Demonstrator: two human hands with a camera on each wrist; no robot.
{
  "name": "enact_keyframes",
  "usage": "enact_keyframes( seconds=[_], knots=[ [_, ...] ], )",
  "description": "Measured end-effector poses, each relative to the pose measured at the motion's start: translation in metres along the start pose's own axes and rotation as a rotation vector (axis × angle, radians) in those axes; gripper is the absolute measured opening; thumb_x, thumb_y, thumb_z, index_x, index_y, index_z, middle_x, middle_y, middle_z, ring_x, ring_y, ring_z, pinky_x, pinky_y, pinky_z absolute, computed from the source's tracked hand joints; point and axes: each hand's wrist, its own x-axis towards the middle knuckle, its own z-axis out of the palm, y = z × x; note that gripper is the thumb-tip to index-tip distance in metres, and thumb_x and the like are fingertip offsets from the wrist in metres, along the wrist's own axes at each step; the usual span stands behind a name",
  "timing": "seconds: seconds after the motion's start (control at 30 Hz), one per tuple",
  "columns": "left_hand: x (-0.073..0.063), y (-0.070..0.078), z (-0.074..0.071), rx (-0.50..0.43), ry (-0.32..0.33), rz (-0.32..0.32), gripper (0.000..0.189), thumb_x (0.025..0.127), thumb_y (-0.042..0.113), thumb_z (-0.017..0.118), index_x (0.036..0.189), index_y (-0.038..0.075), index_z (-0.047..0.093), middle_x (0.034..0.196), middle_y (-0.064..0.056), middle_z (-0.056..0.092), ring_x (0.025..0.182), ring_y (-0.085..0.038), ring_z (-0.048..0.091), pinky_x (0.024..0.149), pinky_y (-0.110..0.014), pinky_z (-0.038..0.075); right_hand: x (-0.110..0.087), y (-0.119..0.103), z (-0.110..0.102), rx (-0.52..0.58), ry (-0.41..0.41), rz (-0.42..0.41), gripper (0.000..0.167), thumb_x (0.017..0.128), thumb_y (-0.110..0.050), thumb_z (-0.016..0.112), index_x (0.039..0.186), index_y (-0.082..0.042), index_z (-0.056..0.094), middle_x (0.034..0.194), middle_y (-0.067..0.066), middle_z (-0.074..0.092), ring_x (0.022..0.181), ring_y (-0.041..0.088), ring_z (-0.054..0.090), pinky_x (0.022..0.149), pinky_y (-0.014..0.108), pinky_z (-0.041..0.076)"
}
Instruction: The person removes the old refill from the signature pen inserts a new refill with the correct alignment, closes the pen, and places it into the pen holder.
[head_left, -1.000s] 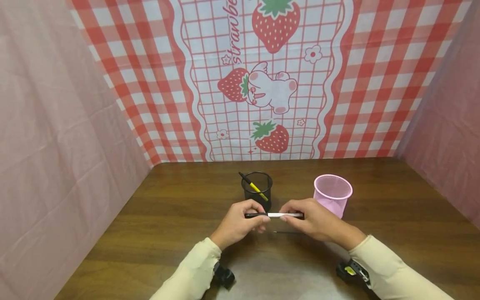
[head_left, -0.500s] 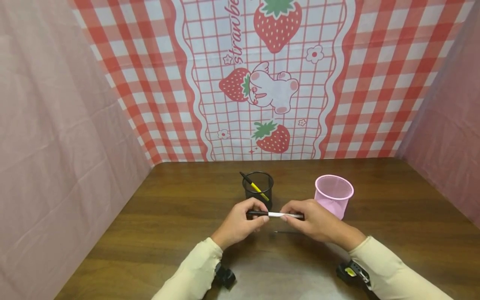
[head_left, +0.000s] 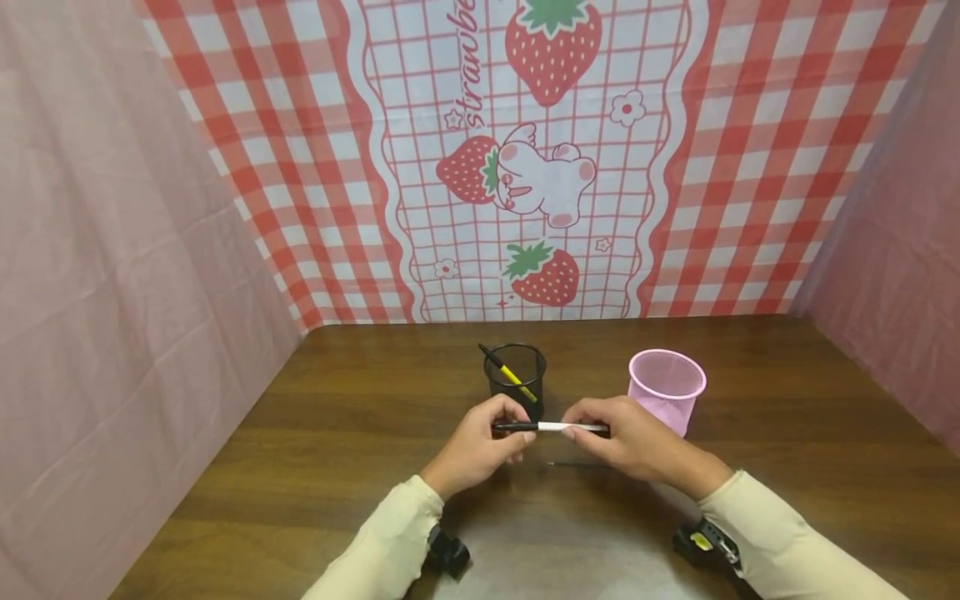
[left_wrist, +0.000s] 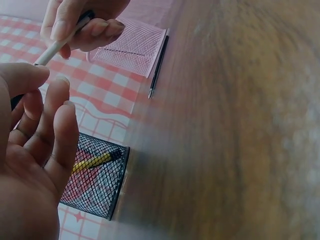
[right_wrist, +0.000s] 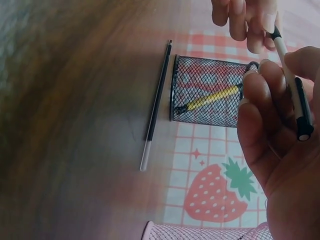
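Observation:
A white pen (head_left: 552,426) with black ends lies level between my two hands, above the table. My left hand (head_left: 480,442) pinches its black end between thumb and fingers. With thumb and fingertips, my right hand (head_left: 626,437) holds the white barrel; in the right wrist view the black clip and end of the pen (right_wrist: 292,95) stick out past the thumb. Below them, a thin dark pen refill (right_wrist: 159,100) with a metal tip lies on the table, partly hidden by my right hand in the head view.
Behind my left hand stands a black mesh pen cup (head_left: 515,375) with a yellow and black pen (head_left: 517,383) leaning in it. A pink mesh cup (head_left: 667,387) is behind my right hand. A checked strawberry cloth (head_left: 525,167) hangs at the table's (head_left: 352,392) back.
Both hands stay in nearly the same place with the pen between them. The refill and both cups have not moved.

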Motion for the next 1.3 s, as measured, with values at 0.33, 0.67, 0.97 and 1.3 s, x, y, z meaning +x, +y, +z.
enact_keyframes(
  seconds=[0.33, 0.67, 0.97, 1.3],
  knots=[
    [-0.007, 0.024, 0.000, 0.003, 0.010, 0.031, 0.011, 0.089, -0.005, 0.070, 0.096, -0.004, 0.062, 0.076, -0.016, 0.065, 0.063, -0.011, 0.061, 0.059, -0.023, 0.052, 0.000, 0.000, 0.001, 0.010, -0.001, 0.007, 0.010, 0.090, -0.012, 0.075, 0.094, -0.020, 0.070, 0.075, -0.015, 0.063, 0.064, 0.003, 0.057, 0.057, 0.023, 0.049],
    [0.001, -0.006, -0.002, -0.017, 0.006, 0.071, 0.013, 0.088, 0.005, 0.077, 0.097, 0.001, 0.068, 0.080, -0.013, 0.068, 0.067, -0.013, 0.064, 0.061, -0.025, 0.055, 0.000, -0.001, 0.002, -0.002, -0.010, 0.012, 0.007, 0.093, -0.014, 0.072, 0.092, -0.019, 0.068, 0.076, -0.011, 0.065, 0.066, 0.001, 0.056, 0.060, 0.024, 0.049],
    [0.000, -0.005, -0.003, 0.007, 0.025, 0.077, 0.013, 0.087, 0.007, 0.079, 0.096, 0.005, 0.070, 0.078, -0.008, 0.069, 0.066, -0.013, 0.064, 0.060, -0.025, 0.054, -0.001, 0.000, 0.002, -0.006, -0.054, 0.018, 0.005, 0.097, -0.017, 0.067, 0.094, -0.015, 0.070, 0.071, -0.016, 0.058, 0.061, 0.000, 0.052, 0.055, 0.023, 0.047],
    [0.000, -0.006, -0.003, 0.021, 0.040, 0.080, 0.011, 0.088, 0.010, 0.079, 0.095, 0.011, 0.071, 0.077, 0.000, 0.068, 0.066, -0.014, 0.064, 0.059, -0.027, 0.054, -0.001, -0.002, 0.000, 0.025, -0.031, 0.021, 0.019, 0.087, -0.014, 0.078, 0.095, -0.022, 0.062, 0.076, -0.019, 0.061, 0.066, 0.002, 0.057, 0.059, 0.024, 0.048]
  ],
)
